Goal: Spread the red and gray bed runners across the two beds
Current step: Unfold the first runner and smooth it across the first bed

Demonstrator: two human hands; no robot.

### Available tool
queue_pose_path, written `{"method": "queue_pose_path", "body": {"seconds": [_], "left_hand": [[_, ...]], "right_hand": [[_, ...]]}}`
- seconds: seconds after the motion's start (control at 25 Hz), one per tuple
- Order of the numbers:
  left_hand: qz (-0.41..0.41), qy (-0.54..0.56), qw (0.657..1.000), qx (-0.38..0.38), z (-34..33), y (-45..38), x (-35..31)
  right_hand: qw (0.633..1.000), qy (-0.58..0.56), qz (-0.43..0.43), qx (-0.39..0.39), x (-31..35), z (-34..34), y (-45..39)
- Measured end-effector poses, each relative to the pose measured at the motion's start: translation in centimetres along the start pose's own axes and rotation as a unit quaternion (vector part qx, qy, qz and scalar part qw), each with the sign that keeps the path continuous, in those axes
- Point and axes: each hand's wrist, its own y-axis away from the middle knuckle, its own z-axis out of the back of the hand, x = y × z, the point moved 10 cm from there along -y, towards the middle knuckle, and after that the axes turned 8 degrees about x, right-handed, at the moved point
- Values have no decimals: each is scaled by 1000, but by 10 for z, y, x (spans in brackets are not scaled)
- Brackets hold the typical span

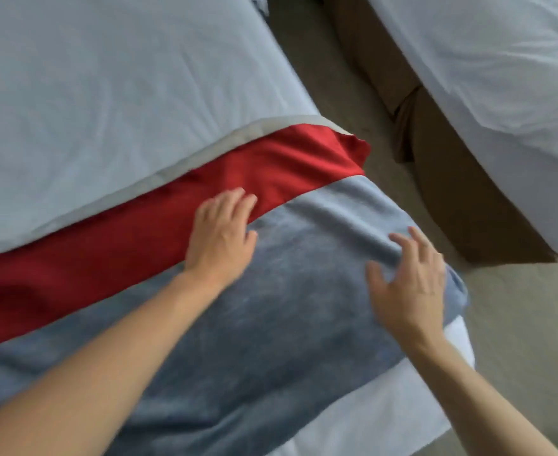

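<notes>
Near bed (106, 93): white cover, fills the left of my view; both runners lie across its foot end.

Far bed (501, 77): white cover, upper right, across a strip of carpet (337, 77); I see no runner on the part in view, so I judge that half of the job not yet done.

Gray runner (254, 307): long axis running from lower left up to the bed's right edge, where its end drapes over.

Red runner (139, 232): same axis, touching the gray one along its far side; its end hangs off the right edge, slightly crumpled.

Left hand (220, 236): fingers straight, flat on the seam, fingertips on red, palm on gray.

Right hand (409, 284): fingers spread and relaxed, holding nothing, on or just over the gray runner's draped end; the nearer hand to that edge, so I'd smooth outward with it.

Labels, writing: none readable.
</notes>
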Motion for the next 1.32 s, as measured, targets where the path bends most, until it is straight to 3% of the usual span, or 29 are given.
{"method": "queue_pose_path", "body": {"seconds": [0.08, 0.2, 0.32, 0.52, 0.72, 0.8, 0.96, 1.08, 1.2, 1.32], "left_hand": [[25, 9, 999, 20, -6, 56, 18], [89, 19, 995, 46, -4, 146, 74], [168, 16, 985, 30, 11, 237, 165], [317, -10, 946, -72, 70, 360, 357], [362, -44, 916, -170, 149, 399, 508], [360, -38, 924, -124, 158, 409, 574], [267, -59, 960, 67, 125, 423, 642], [226, -72, 971, 41, 133, 433, 670], [360, -59, 931, -13, 166, 459, 737], [352, -77, 933, -10, 163, 449, 741]], "right_hand": [[988, 3, 146, 52, 92, -38, 34], [947, 27, 285, 145, 199, -106, 99], [922, 56, 338, 180, 270, -156, 131], [897, 86, 411, 137, 409, -208, 141], [882, 138, 432, 128, 530, -258, 144], [881, 158, 423, 139, 559, -277, 138], [872, 204, 422, 140, 587, -312, 135], [875, 221, 420, 100, 590, -316, 128], [921, 228, 308, 75, 581, -293, 92], [929, 212, 292, 77, 592, -299, 94]]}}
